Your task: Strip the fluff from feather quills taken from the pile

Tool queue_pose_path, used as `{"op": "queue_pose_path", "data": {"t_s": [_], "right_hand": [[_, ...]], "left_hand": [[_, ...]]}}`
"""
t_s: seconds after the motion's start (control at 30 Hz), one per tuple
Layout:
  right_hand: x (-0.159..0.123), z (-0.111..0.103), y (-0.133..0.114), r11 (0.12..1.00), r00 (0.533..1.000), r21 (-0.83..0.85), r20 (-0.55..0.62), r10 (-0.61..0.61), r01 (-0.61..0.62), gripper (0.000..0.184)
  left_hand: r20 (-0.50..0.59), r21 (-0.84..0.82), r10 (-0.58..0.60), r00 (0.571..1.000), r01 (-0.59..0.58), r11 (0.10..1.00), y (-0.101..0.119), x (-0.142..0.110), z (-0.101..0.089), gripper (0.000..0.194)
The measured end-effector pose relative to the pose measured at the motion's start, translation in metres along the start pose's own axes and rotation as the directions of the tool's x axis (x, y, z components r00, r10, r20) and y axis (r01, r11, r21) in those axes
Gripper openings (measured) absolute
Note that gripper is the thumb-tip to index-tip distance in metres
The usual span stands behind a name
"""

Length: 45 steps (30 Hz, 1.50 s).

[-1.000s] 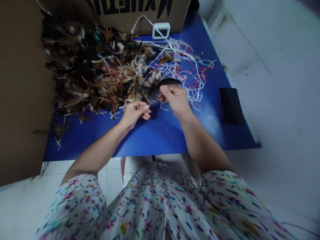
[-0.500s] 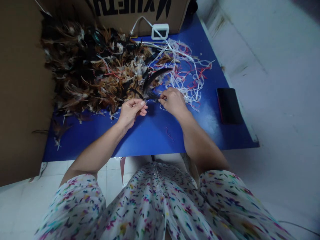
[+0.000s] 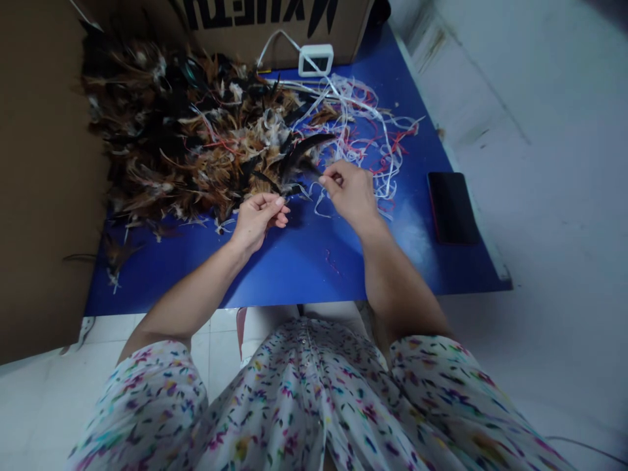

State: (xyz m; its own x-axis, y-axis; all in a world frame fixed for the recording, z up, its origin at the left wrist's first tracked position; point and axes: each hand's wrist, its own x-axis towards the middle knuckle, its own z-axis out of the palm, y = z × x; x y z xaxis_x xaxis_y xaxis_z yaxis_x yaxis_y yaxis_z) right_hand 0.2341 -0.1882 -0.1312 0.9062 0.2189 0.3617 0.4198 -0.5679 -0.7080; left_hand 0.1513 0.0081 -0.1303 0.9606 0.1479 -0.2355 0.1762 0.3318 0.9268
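My left hand (image 3: 260, 219) is closed in a pinch at the near edge of a heap of brown and black feathers (image 3: 196, 157). Its thumb and forefinger meet at the base of some dark feathers, though the quill ends are hard to see. A long curved black feather (image 3: 309, 145) rises just beyond those fingertips. Higher and to the right, my right hand (image 3: 350, 190) pinches the tip of a dark, wispy feather (image 3: 308, 168) between thumb and forefinger. Thin white ribbon strands (image 3: 321, 206) lie just beneath my right hand.
White and red ribbons (image 3: 387, 154) tangle across the blue table (image 3: 294, 275). Behind them stand a small white digital display (image 3: 315, 61) and a cardboard box (image 3: 275, 42). A phone (image 3: 452, 207) lies at the right edge, beside the wall. Another cardboard panel (image 3: 44, 196) borders the left side.
My right hand has moved up and to the right, away from my left hand, with a dark feather in its fingertips. My left hand has stayed almost still.
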Motion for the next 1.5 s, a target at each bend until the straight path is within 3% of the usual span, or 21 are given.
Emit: {"op": "queue_pose_path", "data": {"t_s": [0.07, 0.17, 0.4, 0.57, 0.7, 1.0, 1.17, 1.5], "right_hand": [[0.001, 0.002, 0.001, 0.997, 0.998, 0.081, -0.064, 0.024, -0.019, 0.002], [0.005, 0.011, 0.013, 0.979, 0.989, 0.202, -0.132, 0.071, -0.043, 0.018], [0.014, 0.012, 0.036, 0.811, 0.98, 0.566, -0.03, 0.199, -0.147, 0.043], [0.01, 0.006, 0.018, 0.702, 0.985, 0.706, -0.039, 0.169, -0.093, 0.053], [0.002, 0.008, -0.009, 0.599, 0.989, 0.791, 0.054, 0.137, -0.126, 0.059], [-0.011, 0.024, -0.028, 0.646, 0.973, 0.729, 0.198, 0.12, -0.228, 0.056], [-0.012, 0.025, -0.028, 0.689, 0.972, 0.691, 0.213, 0.094, -0.219, 0.055], [-0.012, 0.024, -0.03, 0.721, 0.974, 0.66, 0.204, 0.099, -0.212, 0.052]], "left_hand": [[0.004, -0.007, 0.001, 1.0, -0.001, 1.0, 0.0, 0.001, 0.0, 0.034], [0.02, -0.024, 0.003, 1.0, -0.002, 1.0, -0.001, 0.001, -0.001, 0.037], [0.057, -0.046, -0.016, 0.998, 0.019, 0.999, -0.002, 0.001, -0.003, 0.038], [0.057, -0.063, -0.04, 0.998, 0.044, 0.997, -0.002, 0.0, -0.002, 0.035], [0.054, -0.045, -0.069, 0.996, 0.072, 0.996, 0.0, -0.001, -0.001, 0.035], [0.131, -0.052, -0.058, 0.99, 0.065, 0.997, -0.004, -0.002, -0.001, 0.046], [0.147, -0.064, -0.049, 0.988, 0.059, 0.996, -0.005, -0.001, -0.002, 0.052], [0.115, 0.023, -0.063, 0.991, 0.06, 0.998, -0.005, -0.001, -0.003, 0.044]]}}
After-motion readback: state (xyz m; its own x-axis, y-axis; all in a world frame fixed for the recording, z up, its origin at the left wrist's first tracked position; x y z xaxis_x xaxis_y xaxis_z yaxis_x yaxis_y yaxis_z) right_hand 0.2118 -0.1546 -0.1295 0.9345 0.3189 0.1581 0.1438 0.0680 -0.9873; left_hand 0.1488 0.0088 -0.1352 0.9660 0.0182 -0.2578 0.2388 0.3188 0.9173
